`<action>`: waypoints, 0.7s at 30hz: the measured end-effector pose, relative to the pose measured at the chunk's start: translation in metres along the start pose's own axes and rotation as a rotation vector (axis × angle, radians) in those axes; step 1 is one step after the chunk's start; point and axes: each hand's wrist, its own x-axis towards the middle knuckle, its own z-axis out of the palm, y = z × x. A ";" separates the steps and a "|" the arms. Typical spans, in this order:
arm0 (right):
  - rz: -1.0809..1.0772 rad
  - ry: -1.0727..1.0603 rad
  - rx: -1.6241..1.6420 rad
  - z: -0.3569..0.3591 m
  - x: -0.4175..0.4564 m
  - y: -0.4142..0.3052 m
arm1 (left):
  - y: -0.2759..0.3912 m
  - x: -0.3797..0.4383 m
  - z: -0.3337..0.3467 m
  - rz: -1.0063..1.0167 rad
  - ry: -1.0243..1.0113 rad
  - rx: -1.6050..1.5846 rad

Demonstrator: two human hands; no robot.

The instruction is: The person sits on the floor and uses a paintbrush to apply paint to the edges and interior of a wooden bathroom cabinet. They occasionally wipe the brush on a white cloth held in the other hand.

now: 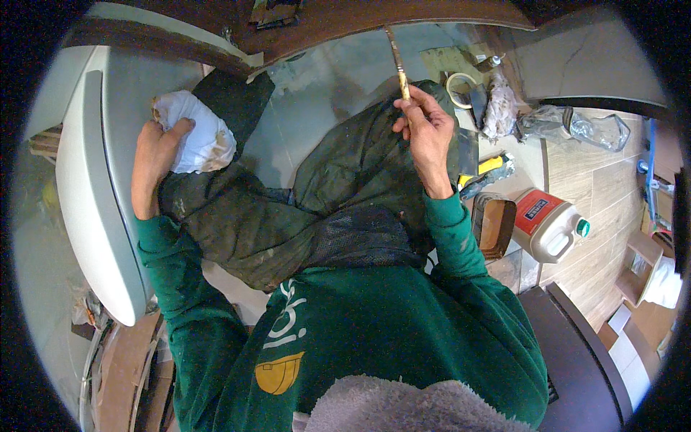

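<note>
A white cloth point(202, 135) with brown stains is bunched in my left hand point(154, 154), over my left knee. My right hand point(426, 121) pinches the pale, stained handle of a thin brush point(404, 83) between thumb and fingers. Its dark far end points up to the edge of a brown wooden panel point(334, 24). My crossed legs in dark trousers lie below both hands. To the right of my right hand are a roll of masking tape point(460, 90), a crumpled stained rag point(500, 105) and a yellow-handled tool point(486, 166).
A beige plastic jug point(546, 224) with a green cap stands at the right beside a brown-stained rectangular container point(494, 225). Clear plastic packaging point(575, 129) lies on the wood-look floor. A white curved panel point(89, 200) stands at the left, near cardboard pieces point(121, 367). A dark flat-topped object point(577, 356) is at lower right.
</note>
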 end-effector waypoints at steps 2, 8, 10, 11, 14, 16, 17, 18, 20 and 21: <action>-0.026 0.042 0.006 -0.004 0.001 -0.003 | -0.001 0.000 0.001 0.042 0.034 -0.017; -0.051 0.016 -0.013 0.004 0.005 -0.002 | 0.001 -0.001 -0.001 0.047 0.034 0.019; -0.028 -0.014 0.013 0.014 0.002 0.003 | 0.002 -0.003 0.000 0.036 0.049 0.018; 0.003 -0.017 0.013 0.019 0.000 0.004 | 0.003 -0.004 0.000 0.077 0.083 -0.007; -0.016 -0.056 0.013 0.020 -0.009 0.004 | 0.005 -0.005 0.003 0.113 0.120 -0.030; -0.032 -0.044 0.001 0.016 -0.010 0.002 | 0.006 -0.006 0.001 -0.011 0.071 0.018; -0.049 -0.032 -0.007 0.012 -0.010 0.000 | 0.007 -0.006 0.000 0.006 0.068 0.039; -0.059 -0.017 -0.021 0.010 -0.009 -0.001 | 0.007 -0.006 0.000 -0.007 0.073 0.056; -0.049 0.005 -0.015 0.009 -0.007 -0.001 | 0.007 -0.006 -0.001 -0.027 0.059 0.075; -0.068 0.006 -0.007 0.009 -0.006 0.000 | 0.006 -0.005 -0.001 -0.032 0.039 0.077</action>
